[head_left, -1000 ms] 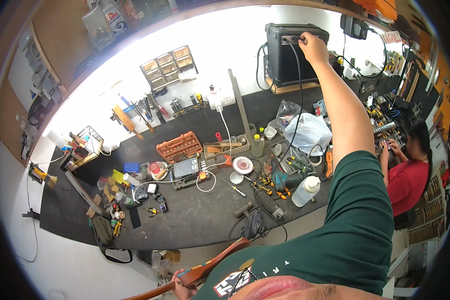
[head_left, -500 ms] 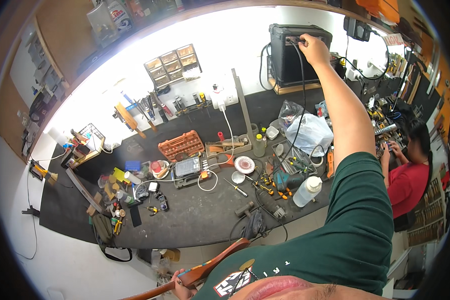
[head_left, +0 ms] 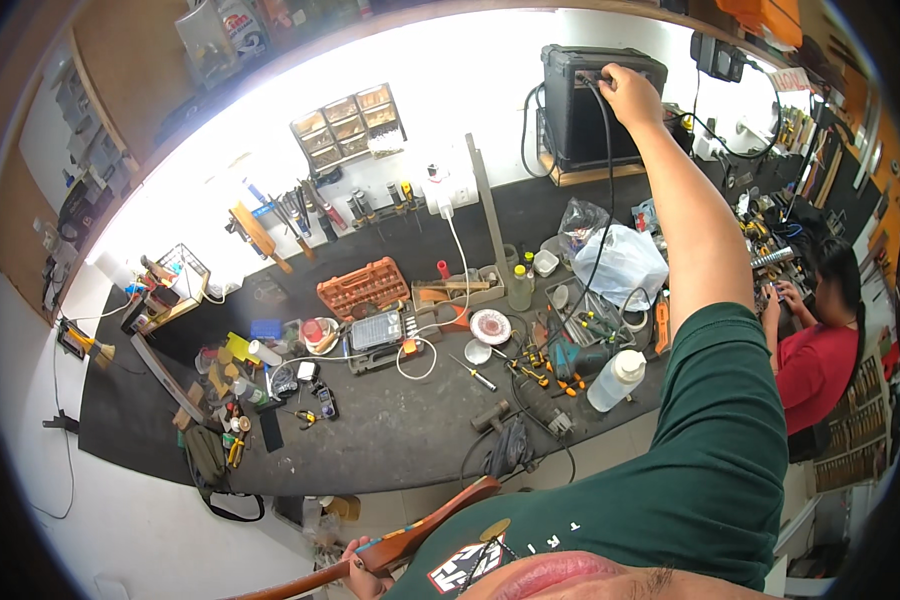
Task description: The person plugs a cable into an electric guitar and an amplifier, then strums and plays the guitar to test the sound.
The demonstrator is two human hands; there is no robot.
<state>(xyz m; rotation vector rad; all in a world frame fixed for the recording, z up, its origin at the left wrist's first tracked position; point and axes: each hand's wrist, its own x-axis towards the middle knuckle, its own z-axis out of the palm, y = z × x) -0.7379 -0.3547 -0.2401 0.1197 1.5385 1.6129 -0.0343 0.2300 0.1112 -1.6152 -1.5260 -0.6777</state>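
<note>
At the back right, my right hand (head_left: 630, 95) reaches up to the front panel of a black guitar amplifier (head_left: 595, 120). Its fingers are pinched together against the panel, close to where a black cable (head_left: 608, 170) comes out; the small part under the fingertips is hidden. That cable hangs down toward the bench. Against my body at the lower edge leans a brown wooden guitar (head_left: 432, 522), seen edge-on. Near its neck, my left hand (head_left: 363, 575) is closed around it, partly cut off by the picture's lower edge.
Tools, a white squeeze bottle (head_left: 617, 381), a plastic bag (head_left: 620, 265) and an orange socket case (head_left: 362, 287) crowd the dark workbench (head_left: 370, 440). A white power cord (head_left: 457, 245) drops from the wall outlet. A person in red (head_left: 820, 370) works at the right.
The view has shifted very slightly. My right hand stays at the amplifier panel, its fingers turned a little; my left hand keeps its hold on the guitar.
</note>
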